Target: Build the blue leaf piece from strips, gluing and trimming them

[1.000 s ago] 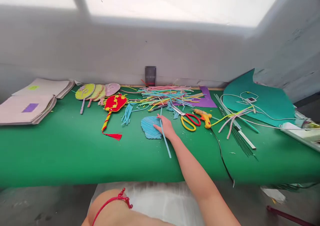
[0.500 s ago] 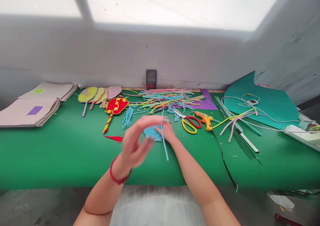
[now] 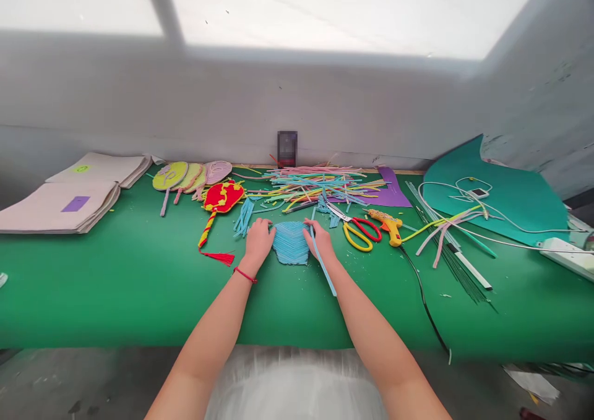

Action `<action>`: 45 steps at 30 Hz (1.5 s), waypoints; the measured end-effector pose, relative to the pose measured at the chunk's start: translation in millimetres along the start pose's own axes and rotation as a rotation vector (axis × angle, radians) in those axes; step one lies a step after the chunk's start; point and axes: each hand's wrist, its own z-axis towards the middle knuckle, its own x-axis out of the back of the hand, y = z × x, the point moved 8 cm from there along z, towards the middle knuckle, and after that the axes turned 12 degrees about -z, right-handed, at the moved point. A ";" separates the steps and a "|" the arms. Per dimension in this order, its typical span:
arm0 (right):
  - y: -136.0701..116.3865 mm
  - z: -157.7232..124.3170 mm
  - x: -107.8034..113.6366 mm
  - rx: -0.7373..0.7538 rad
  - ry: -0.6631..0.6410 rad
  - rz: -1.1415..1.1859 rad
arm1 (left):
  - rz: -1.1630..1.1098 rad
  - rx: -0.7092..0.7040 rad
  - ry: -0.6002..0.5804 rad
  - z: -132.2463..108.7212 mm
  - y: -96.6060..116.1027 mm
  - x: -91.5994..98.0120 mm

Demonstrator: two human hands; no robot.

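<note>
A light-blue woven piece (image 3: 290, 243) lies flat on the green table (image 3: 120, 284). My left hand (image 3: 258, 239), with a red cord at the wrist, rests against its left edge, fingers curled down onto it. My right hand (image 3: 318, 240) presses on its right edge, and a long light-blue strip (image 3: 325, 271) runs under the fingers toward the table's front. Whether the right fingers pinch the strip or only lie on it is unclear.
A heap of coloured strips (image 3: 315, 185) lies behind the piece. Yellow-and-red scissors (image 3: 358, 229) and a yellow glue gun (image 3: 388, 223) with a black cord sit to the right. Round fans (image 3: 185, 175), a red-and-yellow fan (image 3: 221, 198) and paper booklets (image 3: 65, 197) lie left; a teal sheet (image 3: 501, 191) lies right.
My left hand rose from my lap, swung over the table and came down on the blue piece's left edge. My right hand stayed on the right edge with the strip.
</note>
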 end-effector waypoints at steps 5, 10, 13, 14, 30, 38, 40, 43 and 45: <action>-0.9 -0.3 3.3 -0.046 -0.002 0.058 | -0.190 0.027 -0.017 4.6 -4.2 -8.3; 1.3 1.1 7.0 -0.069 0.017 0.119 | -0.440 0.083 -0.056 11.9 -15.8 -13.9; 7.9 5.0 12.1 -0.096 0.044 0.191 | -0.604 0.132 -0.103 14.7 -18.1 -19.3; 10.6 6.7 14.1 -0.105 0.054 0.219 | -0.647 0.149 -0.113 15.1 -18.4 -20.4; 21.6 11.0 24.8 -0.188 0.088 0.334 | -0.730 0.128 -0.206 13.2 -11.2 -28.1; 23.1 9.7 57.2 -0.287 0.253 0.643 | -0.597 0.008 -0.229 15.2 -9.6 -30.7; 25.9 8.4 59.0 -0.321 0.273 0.701 | -0.580 -0.006 -0.234 14.4 -7.0 -31.2; 27.1 8.4 54.0 -0.349 0.244 0.728 | -0.526 0.000 -0.227 11.9 -4.1 -30.8; 24.1 9.3 48.4 -0.342 0.194 0.738 | -0.466 0.014 -0.226 9.7 -3.2 -30.5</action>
